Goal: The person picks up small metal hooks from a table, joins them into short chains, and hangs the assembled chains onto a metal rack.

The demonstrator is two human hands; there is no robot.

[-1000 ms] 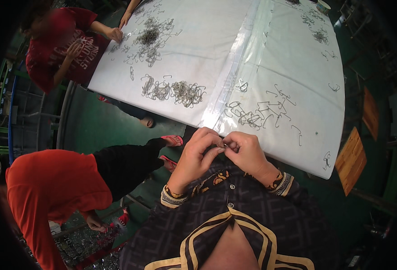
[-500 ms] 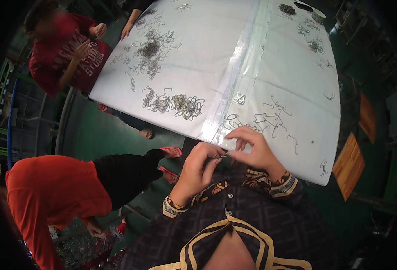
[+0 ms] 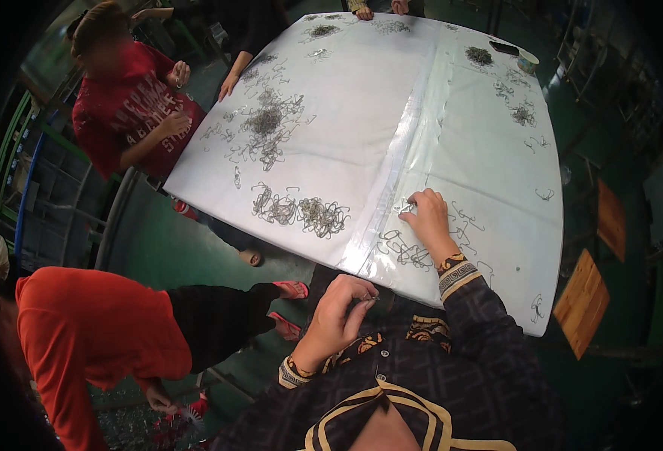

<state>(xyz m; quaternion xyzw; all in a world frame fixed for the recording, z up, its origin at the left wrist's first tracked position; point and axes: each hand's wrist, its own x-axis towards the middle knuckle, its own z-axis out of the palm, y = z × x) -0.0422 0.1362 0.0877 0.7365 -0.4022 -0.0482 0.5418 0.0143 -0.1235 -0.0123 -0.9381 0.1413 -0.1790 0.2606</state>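
I see the left hand (image 3: pixel 339 314) closest, thumb and finger pinched on a small metal piece (image 3: pixel 375 299), just off the table's near edge. I have the right hand (image 3: pixel 429 222) over the white table (image 3: pixel 346 128), fingertips narrow at some small wire bits (image 3: pixel 404 208); can't tell if gripped. Loose wire hooks (image 3: pixel 403 249) lie beside that wrist. Left of them, tangled hook pile (image 3: pixel 322 218). Farther, bigger hook pile (image 3: pixel 265 119), then dark heap (image 3: pixel 479 55) near a tub (image 3: pixel 528 62).
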